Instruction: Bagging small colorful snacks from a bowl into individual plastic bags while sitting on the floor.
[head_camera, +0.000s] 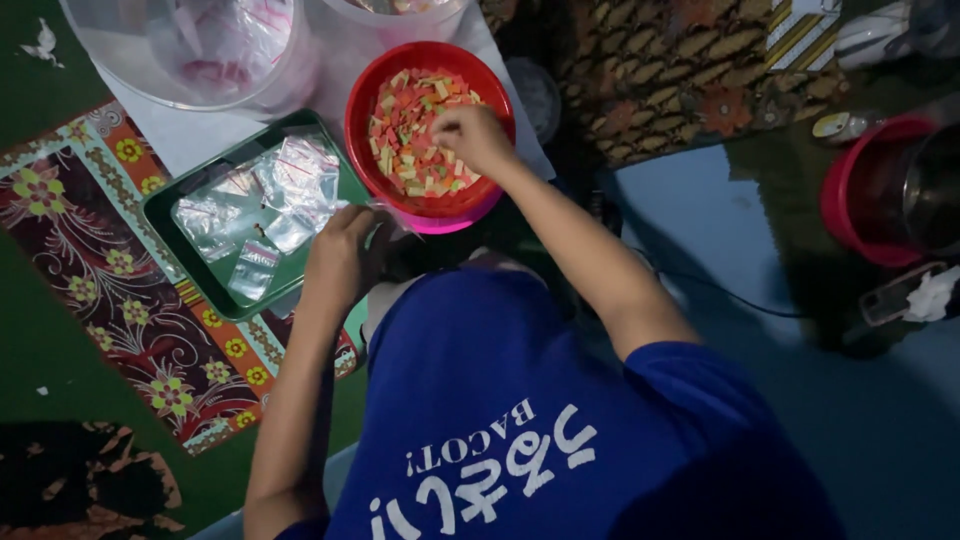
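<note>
Two hands work at the red bowl (362, 135), the landmark for everything else. The right hand (472, 135) reaches over the bowl's near-right rim, its fingers bunched together and dipped down into the small pieces (410, 125), a heap of orange, green and pale chips that fills the bowl; the bunched tips look like a pinch on a few chips, though what lies between them is hidden. The left hand (345, 255) sits just below the bowl's near edge, fingers curled in around a small clear bag (385, 212) whose mouth points toward the bowl, probably held close so that chips have only a short way to travel. Left of the bowl and touching its side lies a green tray (160, 210) spread with more clear zip bags (270, 195), flat and within easy reach of the left hand. Beyond the bowl, farther from the person, stand clear plastic tubs (105, 60), one holding crumpled bags. Under tray and bowl lies a patterned mat (90, 290); well to the right of the bowl stands a red bucket (845, 200).
</note>
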